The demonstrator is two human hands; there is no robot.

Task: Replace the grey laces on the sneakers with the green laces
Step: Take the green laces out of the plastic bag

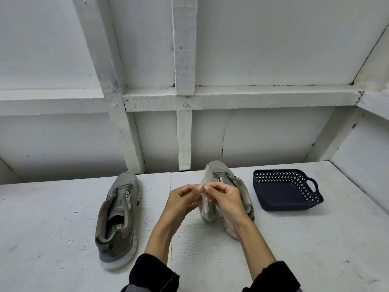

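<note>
Two grey sneakers stand on the white table with no laces in their eyelets. The left sneaker [117, 216] lies open to view with its toe pointing away. The right sneaker [229, 180] is partly hidden behind my hands. Between them I hold up a clear plastic packet [205, 204] with something dark greenish inside. My left hand [182, 199] pinches the packet's top edge from the left, and my right hand [225, 199] pinches it from the right. The packet's contents are too blurred to name.
A dark blue perforated basket [287, 189] with a handle sits on the table to the right of the right sneaker. A white wall with wooden beams [185, 131] rises just behind the table [52, 218].
</note>
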